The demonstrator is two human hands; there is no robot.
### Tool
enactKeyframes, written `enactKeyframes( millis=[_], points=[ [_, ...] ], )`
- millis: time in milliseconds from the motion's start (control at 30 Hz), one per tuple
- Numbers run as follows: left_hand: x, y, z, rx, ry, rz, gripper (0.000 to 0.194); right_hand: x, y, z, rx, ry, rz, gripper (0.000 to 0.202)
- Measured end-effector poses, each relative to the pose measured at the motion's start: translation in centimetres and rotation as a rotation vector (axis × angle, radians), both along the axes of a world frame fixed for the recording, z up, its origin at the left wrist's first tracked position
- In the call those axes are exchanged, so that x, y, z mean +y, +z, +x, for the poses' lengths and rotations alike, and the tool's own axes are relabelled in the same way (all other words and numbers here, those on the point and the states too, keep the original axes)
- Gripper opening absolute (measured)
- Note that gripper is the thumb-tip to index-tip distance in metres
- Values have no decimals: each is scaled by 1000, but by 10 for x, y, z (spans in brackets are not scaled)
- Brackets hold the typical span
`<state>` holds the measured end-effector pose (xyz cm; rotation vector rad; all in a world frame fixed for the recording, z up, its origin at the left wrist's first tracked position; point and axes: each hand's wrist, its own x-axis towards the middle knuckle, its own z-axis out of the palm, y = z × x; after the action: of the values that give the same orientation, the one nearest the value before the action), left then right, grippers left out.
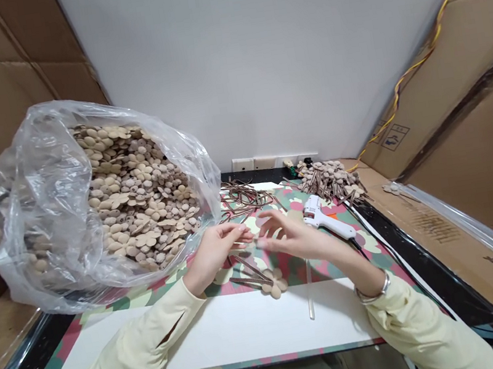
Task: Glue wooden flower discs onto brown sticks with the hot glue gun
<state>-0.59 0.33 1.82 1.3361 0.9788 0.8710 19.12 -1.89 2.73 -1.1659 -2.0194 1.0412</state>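
Note:
Over the middle of the table my left hand (pixel 219 251) has thumb and fingertips pressed together; whatever is between them is too small to make out. Facing it from the right, my right hand (pixel 297 240) has its fingers curved and apart, with its fingertips close to the left ones. Just below the hands lies a beige felt flower (pixel 275 283) with thin brown strips (pixel 251 278) over its left side. To the right of my right hand rests a white glue gun (pixel 328 219), lying on its side. A clear glue stick (pixel 311 299) lies below my right wrist.
A big clear plastic bag (pixel 46 178) full of beige flowers (pixel 140 195) stands on the left. Behind the hands are loose brown strips (pixel 248 196) and a pile of flowers with strips (pixel 332 178). Cardboard (pixel 474 173) walls both sides; a power strip (pixel 266 162) lies along the wall.

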Motion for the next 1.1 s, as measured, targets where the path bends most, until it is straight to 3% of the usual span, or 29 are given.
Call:
enactKeyframes(
  millis=[100, 167, 267, 400, 500, 567, 700, 800, 933, 1100],
  points=[
    [0, 1, -4, 144, 41, 161, 35, -7, 4, 12, -185, 238, 26, 83],
    [-1, 4, -8, 278, 57, 343, 34, -13, 1, 12, -217, 315, 7, 87],
    [-3, 10, -15, 545, 14, 646, 34, -18, -7, 3, -178, 363, -46, 64],
    [-2, 17, -23, 746, -315, 788, 31, -16, -12, -8, -8, 290, -131, 41],
    [-5, 20, -23, 715, -572, 751, 19, -11, -8, -5, 128, 151, -284, 44],
    [-9, 18, -20, 658, -640, 713, 29, -8, -4, -3, 185, 71, -353, 46],
    [-15, 9, -8, 536, -550, 568, 26, -7, 3, -3, 291, -5, -366, 38],
    [-14, 1, -2, 413, -491, 307, 35, -7, 3, -7, 332, -56, -311, 32],
    [-11, -4, 0, 197, -515, -12, 42, -6, 1, -11, 393, -101, -166, 39],
    [-17, -4, 5, 83, -566, -184, 39, -6, 5, -13, 500, -127, -123, 41]
  ],
)
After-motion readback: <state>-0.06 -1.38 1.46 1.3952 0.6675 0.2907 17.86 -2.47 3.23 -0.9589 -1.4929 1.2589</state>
